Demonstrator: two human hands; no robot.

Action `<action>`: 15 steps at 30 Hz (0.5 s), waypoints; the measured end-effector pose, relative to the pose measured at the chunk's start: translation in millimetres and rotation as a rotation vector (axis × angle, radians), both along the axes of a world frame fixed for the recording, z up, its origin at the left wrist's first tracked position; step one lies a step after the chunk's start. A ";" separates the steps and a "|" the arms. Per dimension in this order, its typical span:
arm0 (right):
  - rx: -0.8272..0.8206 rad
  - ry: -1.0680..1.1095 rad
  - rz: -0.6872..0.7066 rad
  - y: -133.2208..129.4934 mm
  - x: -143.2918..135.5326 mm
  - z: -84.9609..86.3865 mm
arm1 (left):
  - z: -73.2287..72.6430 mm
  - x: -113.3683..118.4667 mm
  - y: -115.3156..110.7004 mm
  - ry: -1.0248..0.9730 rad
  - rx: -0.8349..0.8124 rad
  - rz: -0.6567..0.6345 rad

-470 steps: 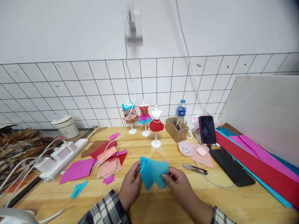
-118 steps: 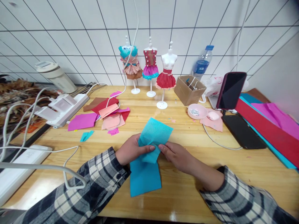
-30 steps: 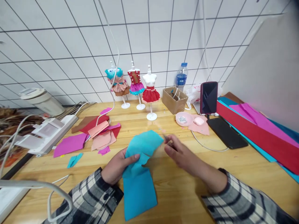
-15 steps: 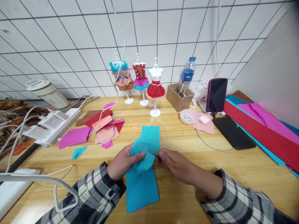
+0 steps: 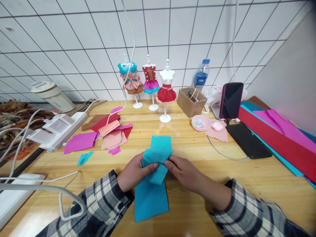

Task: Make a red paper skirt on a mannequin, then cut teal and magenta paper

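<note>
Above the tabletop [image 5: 187, 214], over a blue sheet [image 5: 151, 202], the left hand [image 5: 132, 172] clamps its grip on the turquoise paper [image 5: 160, 146], thumb on top, apparently to steady it against the slim dark tool [image 5: 161, 162] pinched in the right hand's [image 5: 185, 174] closed grip.

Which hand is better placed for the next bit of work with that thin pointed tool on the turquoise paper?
Probably the right hand: the thin pointed tool sticks out from its fingers over the turquoise paper, while the left hand is busy gripping that paper.
</note>
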State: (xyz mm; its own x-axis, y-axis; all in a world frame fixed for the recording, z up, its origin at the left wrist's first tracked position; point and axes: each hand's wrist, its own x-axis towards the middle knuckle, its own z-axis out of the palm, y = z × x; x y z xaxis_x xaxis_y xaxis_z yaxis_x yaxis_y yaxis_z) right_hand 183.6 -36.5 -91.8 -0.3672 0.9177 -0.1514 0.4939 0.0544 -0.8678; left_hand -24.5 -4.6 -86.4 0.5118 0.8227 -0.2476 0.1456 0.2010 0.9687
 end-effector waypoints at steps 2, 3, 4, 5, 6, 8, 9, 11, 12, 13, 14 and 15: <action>-0.007 -0.004 -0.014 1.0 -0.1 0.1 | -1.0 0.4 -0.8 0.001 0.016 0.001; -0.010 0.001 -0.021 1.5 -0.1 0.1 | -1.1 0.7 -1.1 0.001 0.015 0.005; -0.014 0.012 -0.023 2.0 0.0 -0.1 | -0.8 0.9 -1.2 -0.002 0.012 0.012; -0.018 0.028 -0.024 2.3 0.1 -0.4 | -0.3 1.1 -1.2 -0.002 0.010 0.014; -0.023 0.042 -0.023 2.6 0.3 -0.9 | 0.3 1.3 -1.1 -0.001 0.009 0.015; -0.028 0.060 -0.021 3.0 0.4 -2.2 | 1.2 1.3 -0.7 0.005 0.012 0.011; -0.029 0.061 -0.021 3.1 0.4 -2.9 | 1.3 1.1 -0.5 0.009 0.017 0.008; -0.030 0.053 -0.023 3.2 0.3 -4.1 | 0.6 0.6 -0.4 0.018 0.026 0.003; -0.030 0.051 -0.024 3.2 0.2 -4.5 | 0.0 0.2 -0.6 0.020 0.029 0.002; -0.030 0.050 -0.024 3.3 0.3 -4.8 | -0.7 -0.1 -0.8 0.022 0.031 -0.001; -0.031 0.049 -0.023 3.4 0.5 -4.9 | -1.4 -0.4 -1.2 0.022 0.032 -0.002; -0.031 0.044 -0.025 3.6 0.8 -5.0 | -2.0 -0.6 -1.5 0.024 0.030 -0.002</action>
